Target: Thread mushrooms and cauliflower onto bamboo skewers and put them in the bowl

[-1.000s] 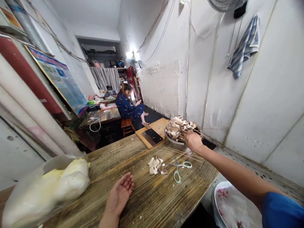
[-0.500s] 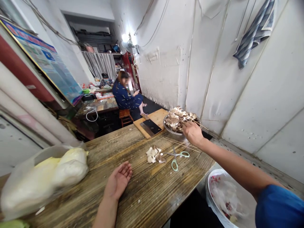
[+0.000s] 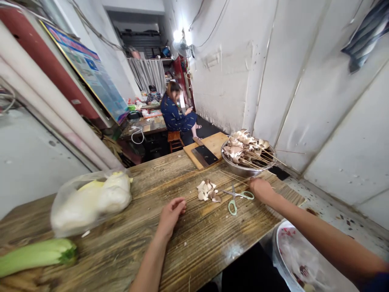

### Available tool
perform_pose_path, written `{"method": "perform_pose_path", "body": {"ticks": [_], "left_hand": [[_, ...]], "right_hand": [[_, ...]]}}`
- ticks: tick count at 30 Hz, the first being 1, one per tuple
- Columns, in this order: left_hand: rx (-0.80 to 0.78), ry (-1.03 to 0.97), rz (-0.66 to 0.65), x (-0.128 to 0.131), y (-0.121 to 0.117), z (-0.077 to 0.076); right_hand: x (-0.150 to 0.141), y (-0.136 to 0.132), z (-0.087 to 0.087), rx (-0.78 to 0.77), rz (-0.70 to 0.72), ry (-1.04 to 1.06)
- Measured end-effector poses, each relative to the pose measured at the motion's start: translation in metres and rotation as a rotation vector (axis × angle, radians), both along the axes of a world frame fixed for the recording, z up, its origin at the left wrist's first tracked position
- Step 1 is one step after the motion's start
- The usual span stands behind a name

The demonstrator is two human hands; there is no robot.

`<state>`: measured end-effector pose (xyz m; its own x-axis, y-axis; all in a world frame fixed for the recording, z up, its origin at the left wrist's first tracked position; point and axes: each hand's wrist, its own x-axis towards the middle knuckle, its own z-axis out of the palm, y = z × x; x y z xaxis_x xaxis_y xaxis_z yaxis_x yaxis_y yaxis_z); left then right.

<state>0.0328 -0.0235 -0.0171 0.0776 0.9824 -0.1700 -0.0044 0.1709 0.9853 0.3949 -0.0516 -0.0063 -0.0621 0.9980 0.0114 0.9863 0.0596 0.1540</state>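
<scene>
Thin wooden skewers [image 3: 234, 178] lay btwn. round metal bowl [image 3: 235, 167] & green-handled scissors [image 3: 234, 194], pale mushroom pcs. [image 3: 207, 190] to L, on brown wood tbl. [image 3: 121, 237]

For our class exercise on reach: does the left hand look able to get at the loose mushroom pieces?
Probably yes: the left hand is close to the mushroom pieces, nothing visible stands between them, and the scissors lie on the pieces' other side.

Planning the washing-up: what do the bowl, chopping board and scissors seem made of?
Bowl: metal, probably stainless steel; silvery, shiny wall. Chopping board: apparently wood or bamboo, fairly smooth, judging by its plain tan surface. Scissors: grey metallic blades, probably steel; solid green handles, likely plastic.
</scene>
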Motion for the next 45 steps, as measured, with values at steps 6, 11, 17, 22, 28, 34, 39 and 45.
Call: {"method": "perform_pose_path", "body": {"ticks": [6,11,17,22,28,34,39,45], "left_hand": [[0.343,0.473,-0.119,0.033,0.01,0.001],[0.417,0.589,-0.252,0.058,0.024,-0.003],[0.411,0.689,-0.202,0.069,0.025,0.002],[0.469,0.689,-0.289,0.061,0.016,0.013],[0.569,0.675,-0.419,0.049,0.013,0.011],[0.605,0.554,-0.322,0.043,0.013,0.002],[0.513,0.407,-0.136,0.023,0.008,0.009],[0.67,0.385,0.186,-0.002,0.002,0.015]], "right_hand": [[-0.004,-0.005,0.01,0.064,-0.001,0.041],[-0.014,-0.036,0.02,0.18,0.074,0.181],[-0.026,-0.064,0.016,0.321,0.097,0.512],[-0.043,-0.062,0.008,0.322,0.073,0.693],[-0.081,-0.047,0.018,0.262,0.084,0.858],[-0.128,-0.002,0.032,0.203,0.187,1.132],[-0.169,0.034,0.027,0.149,0.206,1.378],[-0.198,0.04,0.01,-0.071,0.152,1.484]]}}
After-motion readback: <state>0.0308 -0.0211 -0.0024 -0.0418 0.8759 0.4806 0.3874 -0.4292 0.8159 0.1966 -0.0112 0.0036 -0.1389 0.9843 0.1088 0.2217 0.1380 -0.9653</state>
